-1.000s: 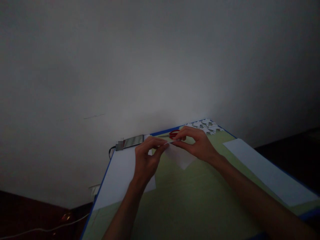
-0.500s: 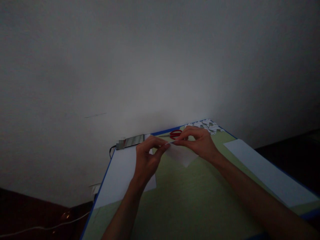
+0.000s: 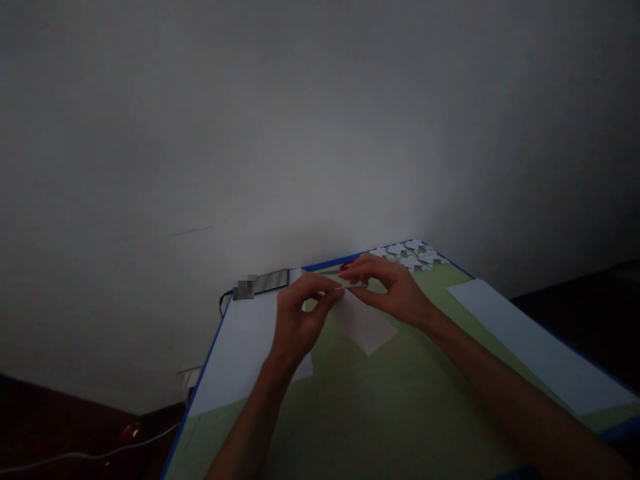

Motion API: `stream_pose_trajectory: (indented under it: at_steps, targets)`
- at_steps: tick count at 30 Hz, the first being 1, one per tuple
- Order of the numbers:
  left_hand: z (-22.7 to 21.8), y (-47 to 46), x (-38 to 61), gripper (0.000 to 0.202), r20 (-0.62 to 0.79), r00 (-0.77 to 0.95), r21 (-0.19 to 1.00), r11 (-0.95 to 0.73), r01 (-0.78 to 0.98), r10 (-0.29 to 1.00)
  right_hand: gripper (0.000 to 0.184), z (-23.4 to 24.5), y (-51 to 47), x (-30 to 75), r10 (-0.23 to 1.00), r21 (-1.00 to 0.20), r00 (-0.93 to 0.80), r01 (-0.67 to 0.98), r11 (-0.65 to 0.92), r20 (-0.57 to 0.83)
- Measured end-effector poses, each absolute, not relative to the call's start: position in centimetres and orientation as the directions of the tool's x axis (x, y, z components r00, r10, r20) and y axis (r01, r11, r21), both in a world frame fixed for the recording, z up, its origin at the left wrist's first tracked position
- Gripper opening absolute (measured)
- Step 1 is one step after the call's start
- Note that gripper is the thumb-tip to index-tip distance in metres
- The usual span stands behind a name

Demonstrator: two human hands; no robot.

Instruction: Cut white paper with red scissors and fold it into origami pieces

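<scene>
A small sheet of white paper (image 3: pixel 367 327) hangs over the green tabletop, one corner pointing down toward me. My left hand (image 3: pixel 303 313) pinches its upper edge between thumb and fingertips. From the other side my right hand (image 3: pixel 393 287) closes thumb and fingers on the same edge, where a narrow strip looks folded. The fingertips of both hands are close together. Behind my right fingers lie scissors (image 3: pixel 346 266) with red handles, partly hidden.
Several folded white paper pieces (image 3: pixel 413 255) sit at the far right corner of the green table (image 3: pixel 390 413). A phone (image 3: pixel 270 282) with a cable lies on white paper (image 3: pixel 240 347) at left. Another white sheet (image 3: pixel 535 347) lies along the right edge. A wall (image 3: pixel 320 133) rises behind.
The paper's lower corner has swung down toward me, and more of the sheet shows. My right fingers have shifted slightly left and now cover more of the red scissor handles.
</scene>
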State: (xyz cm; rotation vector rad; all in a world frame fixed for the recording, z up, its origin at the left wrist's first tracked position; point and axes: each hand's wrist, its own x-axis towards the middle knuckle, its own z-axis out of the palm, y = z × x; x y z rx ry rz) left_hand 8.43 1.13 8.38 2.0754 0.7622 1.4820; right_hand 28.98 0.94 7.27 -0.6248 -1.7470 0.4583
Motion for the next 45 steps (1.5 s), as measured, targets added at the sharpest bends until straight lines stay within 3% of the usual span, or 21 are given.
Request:
stream_pose_trajectory:
  at_steps: [8,16,27,31,35,40,45]
  targets:
    - [8.8,0.6,8.7,0.01,0.716,0.294,0.599,-0.774,0.206,0.633,0.006,7.3,1.1,28.9,0.622,-0.597,-0.169,0.176,0.783,0.765]
    - [8.8,0.9,8.6,0.004,0.762,0.304,0.522,-0.82,0.234,0.571,0.008,7.0,1.3,29.4,0.629,-0.608,-0.177,0.16,0.777,0.757]
    - [8.7,1.1,8.5,0.004,0.695,0.266,0.624,-0.744,0.24,0.668,0.012,6.9,1.3,29.3,0.628,-0.606,-0.159,0.167,0.778,0.762]
    - [8.6,1.1,8.3,0.004,0.672,0.255,0.654,-0.719,0.237,0.695,0.002,7.1,1.2,29.5,0.636,-0.603,-0.141,0.22,0.767,0.759]
    - [8.5,1.2,8.1,0.005,0.658,0.245,0.669,-0.702,0.243,0.712,0.014,7.0,1.4,29.6,0.633,-0.607,-0.059,0.227,0.762,0.772]
    - [8.4,1.3,8.1,0.004,0.641,0.227,0.696,-0.68,0.229,0.733,0.014,7.1,1.5,29.7,0.627,-0.605,-0.073,0.198,0.771,0.776]
    - [8.4,1.0,8.6,0.006,0.59,0.2,0.783,-0.615,0.094,0.782,0.007,7.3,1.4,29.8,0.653,-0.623,-0.089,0.227,0.749,0.753]
